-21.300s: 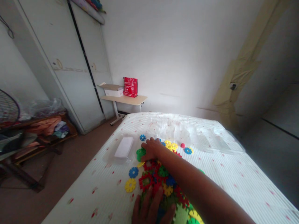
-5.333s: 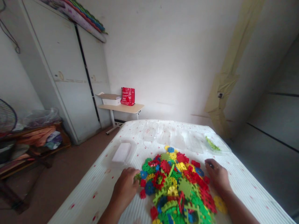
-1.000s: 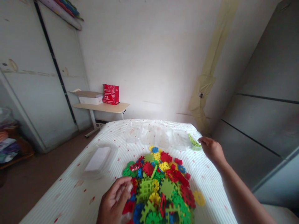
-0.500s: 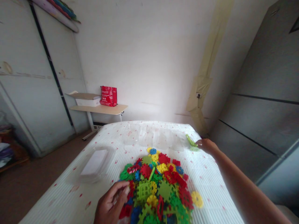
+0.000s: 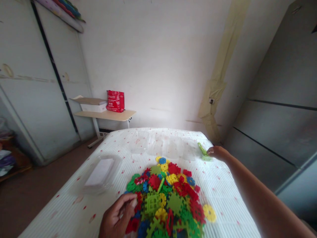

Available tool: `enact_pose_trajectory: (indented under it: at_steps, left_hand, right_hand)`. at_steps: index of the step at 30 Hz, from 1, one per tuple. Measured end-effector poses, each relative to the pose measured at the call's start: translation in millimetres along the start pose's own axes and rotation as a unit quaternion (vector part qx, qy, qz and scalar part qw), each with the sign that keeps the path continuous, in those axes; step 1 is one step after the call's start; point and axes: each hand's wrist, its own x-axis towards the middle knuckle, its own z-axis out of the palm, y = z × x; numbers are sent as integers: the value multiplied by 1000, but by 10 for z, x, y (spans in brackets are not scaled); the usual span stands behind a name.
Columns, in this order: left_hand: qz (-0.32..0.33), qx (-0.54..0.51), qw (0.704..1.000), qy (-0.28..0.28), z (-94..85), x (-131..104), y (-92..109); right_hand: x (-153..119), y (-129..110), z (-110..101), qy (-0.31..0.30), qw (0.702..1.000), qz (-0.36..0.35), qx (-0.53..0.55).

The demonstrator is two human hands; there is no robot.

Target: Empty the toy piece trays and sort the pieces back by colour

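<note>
Here, the left hand point(image 5: 119, 215) curled beside colorful plastic pieces point(image 5: 174, 202) while the right hand point(image 5: 216, 153) touched green pieces point(image 5: 202, 149); whether either grip was closed could not be told.

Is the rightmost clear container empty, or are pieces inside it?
Not empty: light green pieces show in the rightmost clear container, beside the right hand. How full, I cannot tell.

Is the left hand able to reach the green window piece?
Probably yes: the window piece lies on top of the pile, close to the left hand, with nothing seen over it.
</note>
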Motion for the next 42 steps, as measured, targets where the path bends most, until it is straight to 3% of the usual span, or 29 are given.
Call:
enact_pose_trajectory:
  at_steps: [7,11,16,24,30,35,37,38,40,42]
  left_hand:
    - [-5,-10,1000,-3,-3,5,7]
    - [-13,-23,1000,-4,3,2,13]
    - [-7,-15,1000,-5,6,-1,13]
    - [-17,-21,1000,-10,-6,22,-36]
    - [-14,-16,1000,-13,-12,18,-73]
    - [11,-17,1000,-6,-5,-1,-9]
    - [29,-5,1000,-8,-4,-6,15]
    - [44,7,999,-8,-5,-9,23]
    - [87,43,995,-12,-7,-15,30]
    - [142,85,986,-19,-7,-24,31]
  right_hand:
    - [-47,-142,-61,77,993,82,-46]
    - [-80,-241,-107,110,988,91,-61]
    - [-87,-277,-128,93,991,71,-67]
    - [-16,-342,16,39,995,66,-56]
    - [-68,-385,-149,104,991,70,-45]
    - [-431,-603,-269,239,971,20,-1]
    - [-690,-791,-192,339,936,-40,86]
    - [-831,-898,-129,359,921,-71,131]
    - [-1108,-1118,15,345,907,-125,206]
    - [-1343,-1319,138,280,910,-164,257]
